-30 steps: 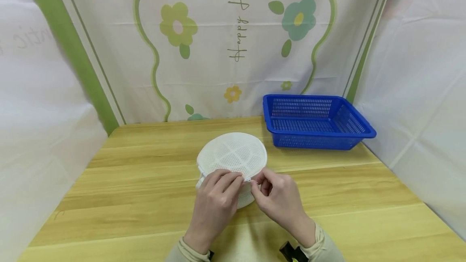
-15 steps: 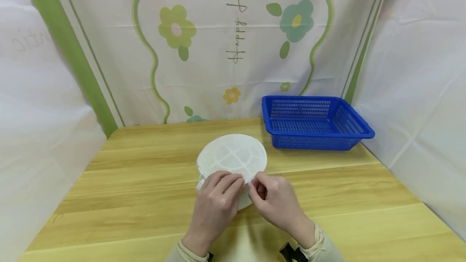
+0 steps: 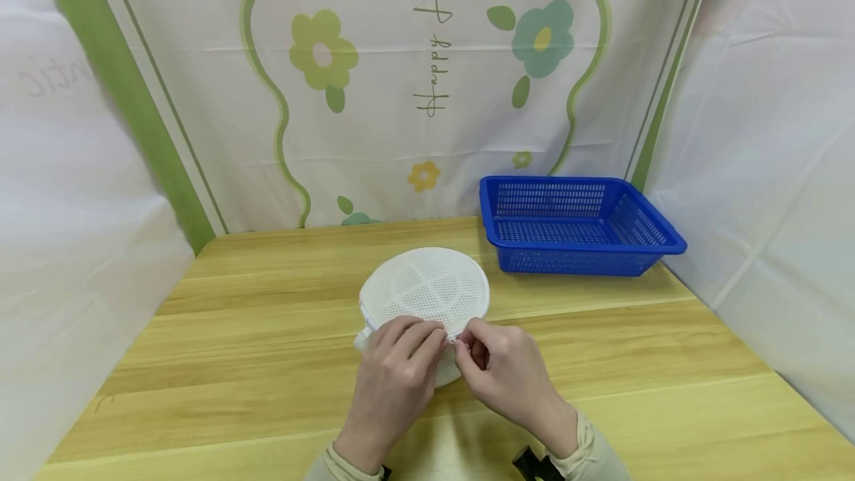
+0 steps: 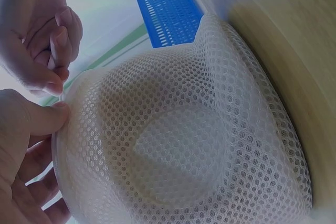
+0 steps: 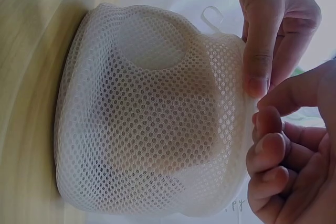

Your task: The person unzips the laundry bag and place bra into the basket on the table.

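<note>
A round white mesh laundry bag [image 3: 427, 288] stands on the table, its flat lid tilted toward me. My left hand [image 3: 394, 370] pinches the near rim, thumb on the mesh side [image 4: 157, 129] and fingers over the lid. Right beside it, my right hand [image 3: 510, 370] pinches at the zipper edge with thumb and forefinger, other fingers curled. What lies between those fingertips is mostly hidden; it is small, like a zipper pull. A white fabric loop [image 5: 212, 18] sticks out from the bag's side. Through the mesh, a paler round patch [image 5: 152, 43] shows.
A blue plastic basket [image 3: 581, 247] with slotted walls stands at the back right of the wooden table [image 3: 254, 362]. A white curtain [image 3: 427, 132] printed with flowers hangs behind, and white sheets enclose both sides.
My right hand has shifted slightly left along the rim, closer to the left fingertips. The left hand keeps its hold, and the bag's loop sticks out a little further left.
</note>
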`<state>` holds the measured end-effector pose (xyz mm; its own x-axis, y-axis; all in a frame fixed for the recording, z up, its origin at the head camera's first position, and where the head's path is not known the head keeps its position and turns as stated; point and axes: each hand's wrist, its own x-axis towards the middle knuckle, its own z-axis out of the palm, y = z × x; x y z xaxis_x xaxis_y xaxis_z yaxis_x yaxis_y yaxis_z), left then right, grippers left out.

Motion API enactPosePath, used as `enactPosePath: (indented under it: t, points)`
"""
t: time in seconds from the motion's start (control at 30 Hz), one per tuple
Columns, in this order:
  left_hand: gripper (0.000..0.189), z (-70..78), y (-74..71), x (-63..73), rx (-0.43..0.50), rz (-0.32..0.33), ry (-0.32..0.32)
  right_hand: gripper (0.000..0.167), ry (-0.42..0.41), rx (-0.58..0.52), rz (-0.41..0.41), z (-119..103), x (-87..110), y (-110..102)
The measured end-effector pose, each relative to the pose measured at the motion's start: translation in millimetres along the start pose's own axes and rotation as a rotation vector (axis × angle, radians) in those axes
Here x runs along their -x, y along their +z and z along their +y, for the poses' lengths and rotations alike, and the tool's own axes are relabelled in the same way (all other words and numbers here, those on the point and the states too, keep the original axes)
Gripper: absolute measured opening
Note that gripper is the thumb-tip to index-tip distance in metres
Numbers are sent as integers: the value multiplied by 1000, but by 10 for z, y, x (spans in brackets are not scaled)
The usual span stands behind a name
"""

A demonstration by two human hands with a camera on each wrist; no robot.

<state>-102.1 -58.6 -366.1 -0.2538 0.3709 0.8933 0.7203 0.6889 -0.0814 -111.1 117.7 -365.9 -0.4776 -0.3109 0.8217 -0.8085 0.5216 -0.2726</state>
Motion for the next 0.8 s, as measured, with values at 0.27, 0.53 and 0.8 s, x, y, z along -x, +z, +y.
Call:
enactPosePath:
  t: [0.27, 0.53, 0.8]
  points:
    - [16, 11, 2, -2, -14, 8, -5, 20, 36, 34, -1, 6, 12, -37]
    - [21, 10, 3, -2, -31, 27, -10, 22, 103, 29, 6, 6, 17, -64]
    - [23, 18, -1, -6, -32, 20, -1, 22, 98, 127, -85, 0, 35, -42]
